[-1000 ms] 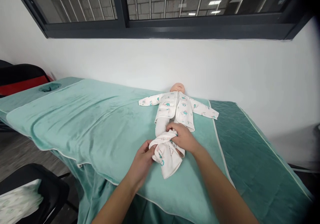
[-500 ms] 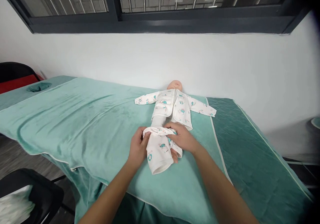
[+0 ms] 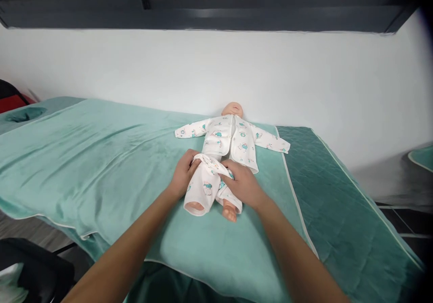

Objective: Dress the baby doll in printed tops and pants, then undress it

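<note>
A baby doll [image 3: 232, 109] lies on its back, wearing a white jacket [image 3: 216, 136] with teal and red prints. Its sleeves are spread wide and the front hangs apart at the bottom. Matching printed pants [image 3: 203, 185] cover the lower legs, their waistband bunched around the thighs. My left hand [image 3: 184, 172] pinches the waistband at the left side. With thumb and fingers, my right hand [image 3: 241, 183] grips the waistband on the right. One bare foot [image 3: 229, 211] sticks out of the right-hand leg opening; inside the left-hand cuff only a bit of the other foot [image 3: 195, 206] shows.
A light green sheet [image 3: 101, 158] covers the bed, with a darker green quilted cover [image 3: 338, 204] at right. Behind stands a white wall [image 3: 169, 68] below a dark window frame [image 3: 237, 14]. A black chair [image 3: 37, 267] holding something whitish is at lower left.
The waistband has moved up the doll's legs, toward the jacket, with both hands. The left foot now shows inside its cuff. The camera view has shifted slightly.
</note>
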{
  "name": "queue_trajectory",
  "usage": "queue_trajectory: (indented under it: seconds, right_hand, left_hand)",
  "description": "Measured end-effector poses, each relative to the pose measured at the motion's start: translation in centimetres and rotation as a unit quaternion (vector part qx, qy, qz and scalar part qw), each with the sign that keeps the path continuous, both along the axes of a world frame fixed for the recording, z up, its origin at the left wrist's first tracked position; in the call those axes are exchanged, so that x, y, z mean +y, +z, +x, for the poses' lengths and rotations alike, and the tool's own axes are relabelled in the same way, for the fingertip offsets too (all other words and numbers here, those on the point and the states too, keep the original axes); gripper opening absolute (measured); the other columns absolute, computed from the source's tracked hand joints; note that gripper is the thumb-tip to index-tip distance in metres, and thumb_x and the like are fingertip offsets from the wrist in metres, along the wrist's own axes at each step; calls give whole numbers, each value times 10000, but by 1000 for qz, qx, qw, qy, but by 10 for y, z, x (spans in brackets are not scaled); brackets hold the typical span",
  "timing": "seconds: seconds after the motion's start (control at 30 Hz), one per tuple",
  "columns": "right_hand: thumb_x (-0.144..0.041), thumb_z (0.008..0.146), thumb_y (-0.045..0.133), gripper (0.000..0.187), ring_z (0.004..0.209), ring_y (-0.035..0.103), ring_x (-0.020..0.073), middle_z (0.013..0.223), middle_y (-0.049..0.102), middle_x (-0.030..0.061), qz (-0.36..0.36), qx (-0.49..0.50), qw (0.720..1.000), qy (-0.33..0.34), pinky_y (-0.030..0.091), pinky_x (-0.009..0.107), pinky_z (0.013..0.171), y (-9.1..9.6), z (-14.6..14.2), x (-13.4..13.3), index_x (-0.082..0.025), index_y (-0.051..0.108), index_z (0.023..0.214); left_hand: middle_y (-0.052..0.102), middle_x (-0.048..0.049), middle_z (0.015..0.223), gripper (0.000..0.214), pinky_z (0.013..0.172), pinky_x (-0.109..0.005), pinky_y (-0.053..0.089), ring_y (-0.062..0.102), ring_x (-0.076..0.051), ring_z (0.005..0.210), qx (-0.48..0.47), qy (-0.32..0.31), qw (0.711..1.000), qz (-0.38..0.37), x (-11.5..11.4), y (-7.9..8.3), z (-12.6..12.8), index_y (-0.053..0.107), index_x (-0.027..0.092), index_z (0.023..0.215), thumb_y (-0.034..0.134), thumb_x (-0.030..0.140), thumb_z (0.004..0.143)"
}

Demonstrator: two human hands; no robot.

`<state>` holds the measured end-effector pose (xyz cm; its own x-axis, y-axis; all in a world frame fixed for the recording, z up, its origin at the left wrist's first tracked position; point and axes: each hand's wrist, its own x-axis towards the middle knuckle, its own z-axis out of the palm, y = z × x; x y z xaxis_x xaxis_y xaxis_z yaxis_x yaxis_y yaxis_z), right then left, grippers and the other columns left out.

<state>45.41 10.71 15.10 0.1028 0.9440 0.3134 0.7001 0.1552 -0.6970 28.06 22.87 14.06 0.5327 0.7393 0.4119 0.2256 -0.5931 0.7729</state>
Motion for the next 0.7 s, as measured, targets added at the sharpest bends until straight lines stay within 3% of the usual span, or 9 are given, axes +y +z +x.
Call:
queue_trajectory:
  seconds: [0.17, 0.33, 0.43, 0.53, 0.63, 0.7]
  right_hand:
    - [-246, 915, 500, 156, 947, 604, 190, 1022, 668, 3, 14, 61, 996, -57, 428, 304, 803, -1, -4, 4, -234, 589, 1042]
    - [-233, 899, 525, 152, 972, 604, 192, 1027, 675, -6, 26, 97, 990, -101, 438, 325, 834, -3, -9, 11, -245, 600, 1030]
    - [-270, 889, 583, 143, 953, 604, 188, 1021, 668, -5, 35, 110, 990, -79, 447, 325, 830, -2, -10, 8, -250, 609, 1028]
    - [-297, 887, 619, 136, 910, 596, 173, 984, 645, 9, 114, 129, 984, -46, 460, 314, 818, -3, -4, 1, -238, 616, 1010]
    - [-268, 926, 562, 72, 863, 577, 163, 931, 616, 20, 214, 129, 959, -130, 458, 316, 794, -8, 8, -2, -225, 608, 962]
    - [-259, 906, 592, 72, 855, 562, 167, 926, 599, 22, 226, 88, 950, -198, 449, 326, 795, -14, 17, 0, -223, 598, 968]
  left_hand:
    - [588, -51, 984, 305, 826, -297, 434, 556, -195, 944, 47, 21, 988, 145, 15, -12, 7, 589, 208, 993, 371, 419, 975]
    - [598, -56, 992, 318, 743, -289, 423, 568, -189, 891, 75, 78, 981, 161, 13, -23, 6, 592, 211, 1052, 354, 410, 984]
    - [612, -53, 985, 277, 760, -290, 421, 567, -190, 902, 59, 55, 990, 114, 13, -19, 4, 611, 205, 1014, 407, 385, 964]
    - [626, -36, 910, 228, 748, -281, 425, 564, -176, 843, -18, -31, 999, -12, 17, -12, -1, 638, 192, 918, 508, 379, 920]
    - [637, -52, 878, 381, 742, -291, 431, 570, -174, 810, -110, -103, 978, -142, 20, -9, -8, 656, 161, 780, 450, 439, 939]
    - [625, -48, 804, 466, 707, -291, 421, 558, -165, 757, -124, -102, 970, -185, 21, -8, -10, 633, 151, 682, 420, 473, 945]
